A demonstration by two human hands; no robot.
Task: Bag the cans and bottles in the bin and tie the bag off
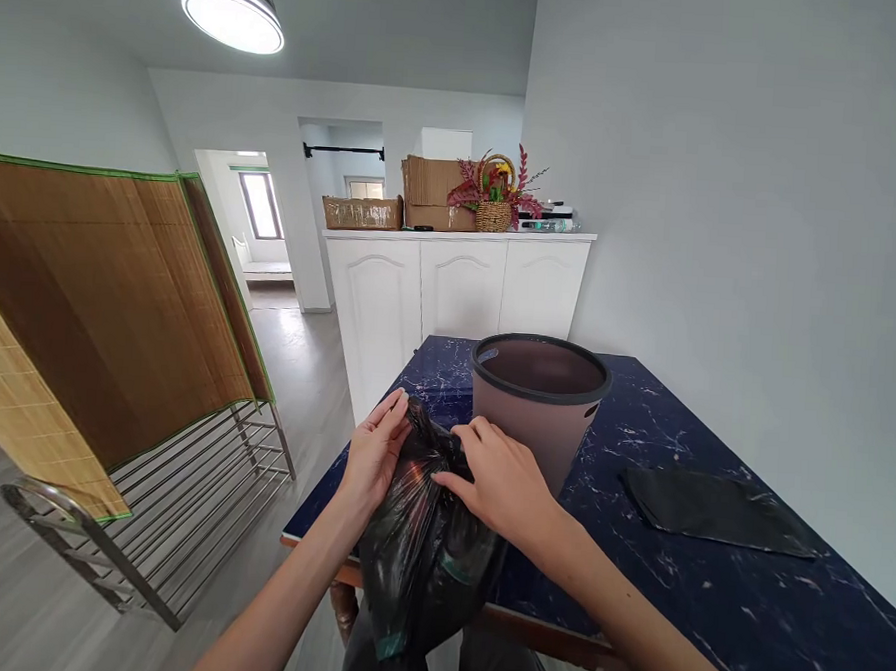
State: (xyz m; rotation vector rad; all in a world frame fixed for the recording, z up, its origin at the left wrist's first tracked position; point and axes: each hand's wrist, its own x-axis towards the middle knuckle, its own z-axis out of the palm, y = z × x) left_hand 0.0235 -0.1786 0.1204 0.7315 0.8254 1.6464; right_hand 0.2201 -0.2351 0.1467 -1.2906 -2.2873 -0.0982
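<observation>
A filled black garbage bag (429,545) hangs at the near edge of the table, its top gathered and twisted. Something reddish and a bit of green show faintly through the thin plastic. On the left side of the gathered neck, my left hand (377,452) pinches the plastic between thumb and fingers. From the right, my right hand (502,479) grips the bunched plastic just below the neck, thumb and fingers closed on it. Behind my right hand stands a brownish-pink trash can (537,430) with a dark rim, upright on the table.
A folded black plastic bag (720,512) lies on the right of the blue marbled table (653,426). On the left stands a metal rack (184,492) with a bamboo mat (119,308) draped over it. A white cabinet (462,286) holds cardboard boxes (430,196) and a flower basket (493,215).
</observation>
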